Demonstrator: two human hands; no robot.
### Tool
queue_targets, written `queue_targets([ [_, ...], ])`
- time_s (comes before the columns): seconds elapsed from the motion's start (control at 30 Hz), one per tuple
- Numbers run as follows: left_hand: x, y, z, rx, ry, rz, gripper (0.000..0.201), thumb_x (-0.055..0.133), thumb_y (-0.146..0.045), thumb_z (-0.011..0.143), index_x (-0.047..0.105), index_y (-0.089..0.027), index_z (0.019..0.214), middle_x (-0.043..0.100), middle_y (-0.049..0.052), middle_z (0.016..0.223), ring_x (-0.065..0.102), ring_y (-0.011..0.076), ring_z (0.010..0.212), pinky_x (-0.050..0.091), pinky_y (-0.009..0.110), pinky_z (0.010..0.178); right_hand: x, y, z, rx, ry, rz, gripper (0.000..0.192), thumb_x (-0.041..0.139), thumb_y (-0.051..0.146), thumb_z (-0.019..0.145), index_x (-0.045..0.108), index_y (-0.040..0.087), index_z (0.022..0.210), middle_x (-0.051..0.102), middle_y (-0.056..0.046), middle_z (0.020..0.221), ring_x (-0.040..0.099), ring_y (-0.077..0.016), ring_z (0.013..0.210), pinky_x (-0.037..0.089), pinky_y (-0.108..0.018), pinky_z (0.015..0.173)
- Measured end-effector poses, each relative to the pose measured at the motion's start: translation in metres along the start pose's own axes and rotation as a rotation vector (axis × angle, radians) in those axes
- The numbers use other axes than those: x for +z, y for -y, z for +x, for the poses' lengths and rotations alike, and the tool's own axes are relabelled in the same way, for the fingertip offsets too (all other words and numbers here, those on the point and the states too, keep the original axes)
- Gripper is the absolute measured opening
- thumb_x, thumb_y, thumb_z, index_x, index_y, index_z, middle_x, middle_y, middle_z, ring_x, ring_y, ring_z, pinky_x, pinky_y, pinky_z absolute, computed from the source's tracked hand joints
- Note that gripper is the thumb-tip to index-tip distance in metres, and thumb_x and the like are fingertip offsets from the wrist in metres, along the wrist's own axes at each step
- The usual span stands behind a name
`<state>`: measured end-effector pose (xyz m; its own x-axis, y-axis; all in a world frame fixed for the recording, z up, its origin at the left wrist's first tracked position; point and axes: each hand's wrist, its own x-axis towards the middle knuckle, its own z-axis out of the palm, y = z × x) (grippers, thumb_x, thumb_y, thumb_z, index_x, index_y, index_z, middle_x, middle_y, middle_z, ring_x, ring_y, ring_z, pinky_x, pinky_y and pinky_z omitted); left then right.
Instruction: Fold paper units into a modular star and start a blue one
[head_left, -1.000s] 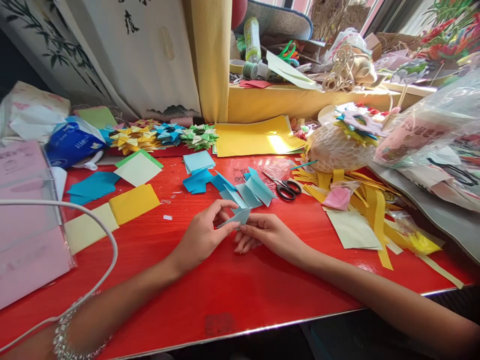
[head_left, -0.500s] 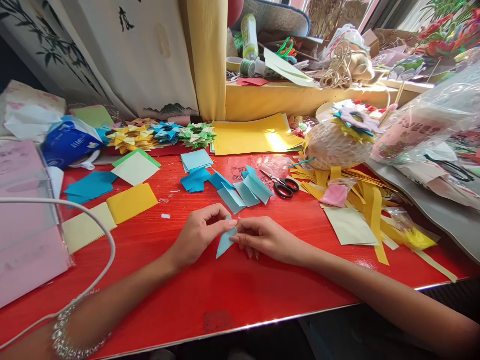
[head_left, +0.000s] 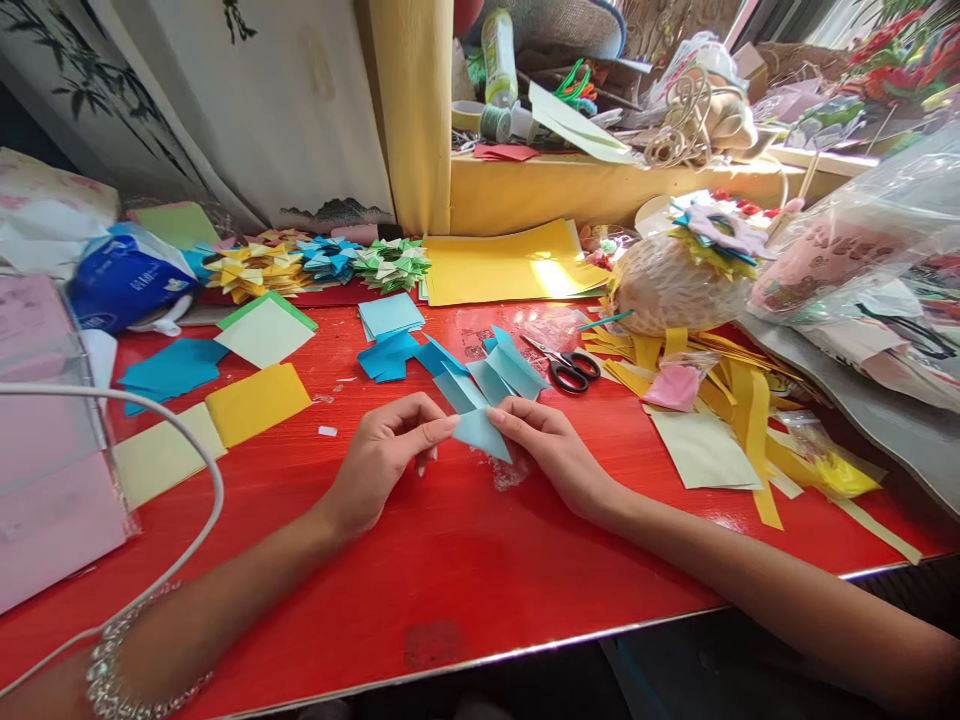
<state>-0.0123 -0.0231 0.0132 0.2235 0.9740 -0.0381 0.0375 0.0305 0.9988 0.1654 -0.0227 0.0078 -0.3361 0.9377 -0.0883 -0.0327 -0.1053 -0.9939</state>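
Blue paper (head_left: 480, 432) now flatter, between hands.

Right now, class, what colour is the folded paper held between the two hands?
Light blue: the folded paper shows best in the head view.

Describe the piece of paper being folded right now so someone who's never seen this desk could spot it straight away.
Start at the red table and look at its middle, where the left hand and right hand meet. The light blue folded paper is pinched between their fingertips, just above the tabletop. Unlike the other blue pieces lying loose behind it, it is the only one held.
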Motion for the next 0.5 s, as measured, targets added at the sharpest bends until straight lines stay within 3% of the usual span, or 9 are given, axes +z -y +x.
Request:
queue_targets([
  [0.2, 0.0004, -0.0009, -0.0021, 0.064, -0.010, 0.113, 0.020, 0.054, -0.031, 0.080, 0.050, -0.017, 0.065, 0.049, -0.004, 0.057, 0.046, 0.0080, 0.052, 0.041, 0.020, 0.051, -0.0079, 0.0011, 0.0036, 0.006, 0.084, -0.077, 0.024, 0.053, 0.037, 0.079, 0.058, 0.014, 0.077, 0.059, -0.001, 0.066, 0.057, -0.0100, 0.057, 0.045, -0.020, 0.053],
  [0.5, 0.0020, 0.0022, -0.0010, 0.029, 0.113, 0.226, 0.015, 0.052, -0.033, 0.080, 0.053, -0.018, 0.081, 0.054, -0.004, 0.065, 0.053, 0.0086, 0.059, 0.042, 0.019, 0.057, -0.0094, -0.0062, 0.0035, -0.035, 0.168, -0.126, 0.027, 0.051, 0.040, 0.081, 0.057, 0.013, 0.077, 0.055, 0.001, 0.055, 0.055, -0.0097, 0.048, 0.045, -0.021, 0.049],
])
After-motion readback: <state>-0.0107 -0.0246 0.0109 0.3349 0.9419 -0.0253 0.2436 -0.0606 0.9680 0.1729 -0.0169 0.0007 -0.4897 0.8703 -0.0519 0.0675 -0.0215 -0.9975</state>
